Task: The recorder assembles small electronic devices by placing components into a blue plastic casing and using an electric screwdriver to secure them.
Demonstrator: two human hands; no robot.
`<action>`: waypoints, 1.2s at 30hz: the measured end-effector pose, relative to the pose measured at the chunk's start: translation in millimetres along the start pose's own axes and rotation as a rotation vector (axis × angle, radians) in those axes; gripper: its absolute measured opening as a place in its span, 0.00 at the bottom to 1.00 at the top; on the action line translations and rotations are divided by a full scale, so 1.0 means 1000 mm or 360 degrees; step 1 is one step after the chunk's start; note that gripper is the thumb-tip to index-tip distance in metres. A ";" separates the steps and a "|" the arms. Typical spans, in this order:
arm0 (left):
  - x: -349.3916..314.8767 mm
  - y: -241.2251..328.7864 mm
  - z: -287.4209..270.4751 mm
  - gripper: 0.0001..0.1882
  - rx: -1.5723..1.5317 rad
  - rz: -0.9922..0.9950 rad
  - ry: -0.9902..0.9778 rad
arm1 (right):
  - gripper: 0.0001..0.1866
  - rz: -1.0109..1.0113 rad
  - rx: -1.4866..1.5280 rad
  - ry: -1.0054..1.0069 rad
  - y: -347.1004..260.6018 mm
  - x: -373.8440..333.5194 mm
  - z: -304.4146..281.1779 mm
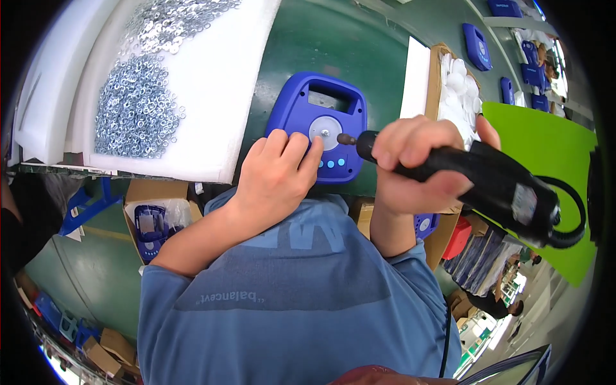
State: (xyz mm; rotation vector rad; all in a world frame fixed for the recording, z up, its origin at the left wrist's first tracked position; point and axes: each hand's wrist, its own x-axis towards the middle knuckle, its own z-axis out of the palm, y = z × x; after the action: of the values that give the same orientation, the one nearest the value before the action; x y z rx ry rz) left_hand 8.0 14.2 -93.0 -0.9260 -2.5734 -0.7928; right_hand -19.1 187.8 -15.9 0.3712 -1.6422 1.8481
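Note:
A blue plastic casing (295,114) with a handle slot lies on the green table. At its middle is a pale round disc (330,122) with small metal hardware (325,133) at the centre. My left hand (276,173) rests on the casing's lower left with bent fingers, index fingertip at the disc's edge; its thumb is hidden. My right hand (417,157) is wrapped round a black electric screwdriver (500,179), held nearly level. The screwdriver's tip (346,139) points left, just right of the disc; whether it touches is unclear.
White foam (212,83) on the left bears piles of spring washers (138,106) and flat washers (170,25). At the right stand a carton of white round parts (457,83) and a bright green sheet (545,154). Another carton (160,190) with blue casings sits below the table edge.

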 end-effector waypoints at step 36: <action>-0.005 -0.001 0.008 0.22 -0.0077 -0.0035 0.0070 | 0.22 0.0189 0.0147 -0.0259 0.028 -0.010 0.004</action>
State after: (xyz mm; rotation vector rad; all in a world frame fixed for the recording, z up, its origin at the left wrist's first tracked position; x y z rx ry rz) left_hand 9.9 16.0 -102.2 -0.8857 -2.5412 -0.8756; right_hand -29.7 180.5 -43.4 0.4845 -1.7231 2.0335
